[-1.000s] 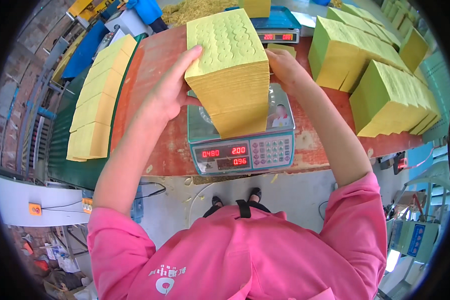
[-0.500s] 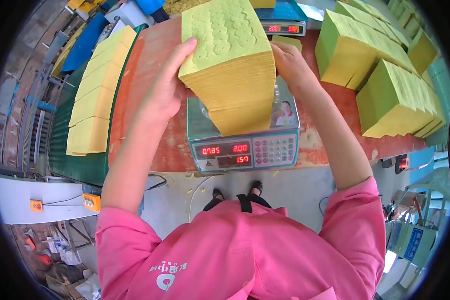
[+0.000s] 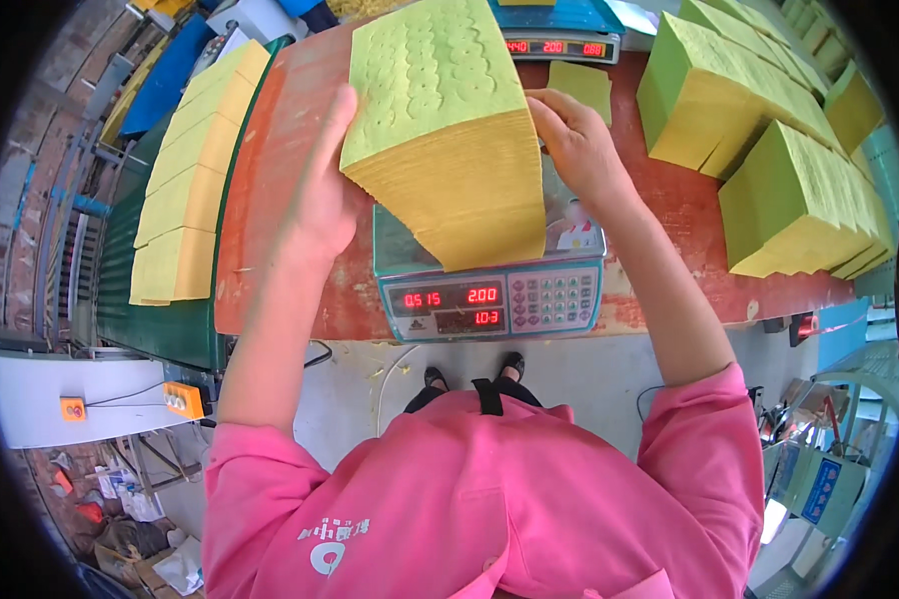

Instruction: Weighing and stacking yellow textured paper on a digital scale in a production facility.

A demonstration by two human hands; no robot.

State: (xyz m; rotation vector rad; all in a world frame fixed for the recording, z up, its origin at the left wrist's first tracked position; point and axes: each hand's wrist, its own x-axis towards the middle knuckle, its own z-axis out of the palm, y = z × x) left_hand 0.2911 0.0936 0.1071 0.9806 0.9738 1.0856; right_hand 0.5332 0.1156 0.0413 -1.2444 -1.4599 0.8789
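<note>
A tall stack of yellow paper sheets [image 3: 459,180], its top embossed with rows of curved marks, leans on a digital scale [image 3: 559,297] with a lit red display. My left hand [image 3: 325,195] supports the left side, its thumb upright beside the edge and its other fingers mostly hidden. At the upper right edge, my right hand [image 3: 574,135] grips the stack with bent fingers; the fingertips are partly hidden behind it. The sheets fan out unevenly, narrowing toward the bottom, and cover much of the weighing plate.
More yellow paper stacks [image 3: 739,100] stand on the red table [image 3: 290,190] at right. A row of stacks [image 3: 185,185] lies along a green surface at left. Behind my right hand are a loose yellow piece [image 3: 581,88] and a second scale [image 3: 559,47].
The stack has shifted slightly left. My left thumb has moved off its top face to the side edge. Red digits on the near scale have changed.
</note>
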